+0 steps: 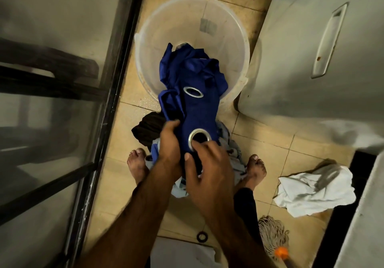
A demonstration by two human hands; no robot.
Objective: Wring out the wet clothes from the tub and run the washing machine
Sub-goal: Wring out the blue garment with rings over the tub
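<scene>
A dark blue curtain (193, 84) with metal eyelet rings hangs out of a translucent white plastic tub (193, 18) standing on the tiled floor. My left hand (169, 143) grips the curtain's left side just below the tub's rim. My right hand (207, 168) holds the lower end, with fingers at the nearest eyelet ring. The far part of the tub looks bare inside. A white washing machine (311, 49) stands to the right of the tub, its side facing me.
A pile of dark and pale blue clothes (149, 128) lies on the floor between my bare feet. A white cloth (315, 190) and a string mop (272, 234) lie at the right. A glass door with a black frame (116, 80) runs along the left.
</scene>
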